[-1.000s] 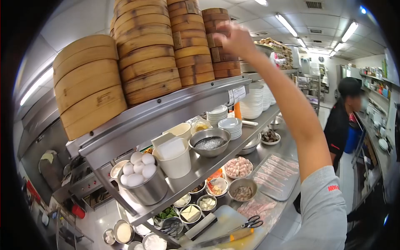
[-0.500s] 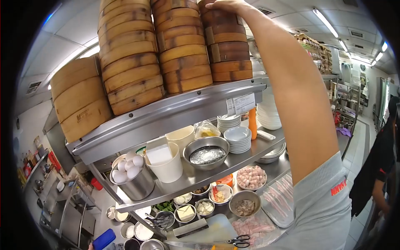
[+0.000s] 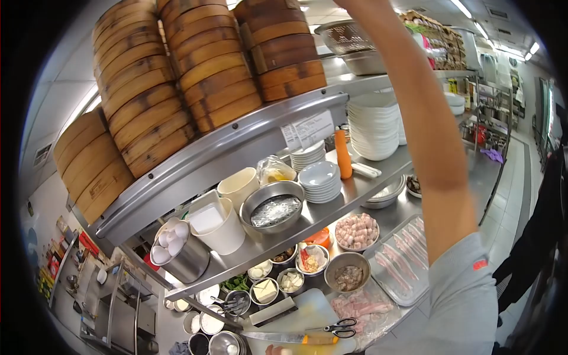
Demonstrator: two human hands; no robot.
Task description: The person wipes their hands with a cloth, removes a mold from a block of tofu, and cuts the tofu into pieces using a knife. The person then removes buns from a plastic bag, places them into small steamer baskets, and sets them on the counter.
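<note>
My right arm is raised across the right side of the view. Only the base of my right hand (image 3: 354, 5) shows at the top edge; its fingers are cut off. It is up near the tall stacks of bamboo steamers (image 3: 207, 74) and a perforated metal pan (image 3: 346, 36) on the top shelf. At the bottom edge, a small part of my left hand (image 3: 277, 350) shows, close below a knife (image 3: 278, 338) with a yellow handle. Scissors (image 3: 341, 328) with black handles lie by that knife on a pale cutting board (image 3: 307, 309). What my left hand holds, if anything, is hidden.
The middle shelf carries a metal pot of eggs (image 3: 188, 260), a metal bowl (image 3: 273, 207), small stacked plates (image 3: 319, 180) and tall stacked white bowls (image 3: 374, 127). Below stand several ingredient bowls and a tray of meat strips (image 3: 399, 260). A person in dark clothes (image 3: 532, 236) stands at right.
My right hand has left the top of the right steamer stack and moved up and right, mostly out of frame. A blue object near fingers at lower left is gone. The view has shifted right.
</note>
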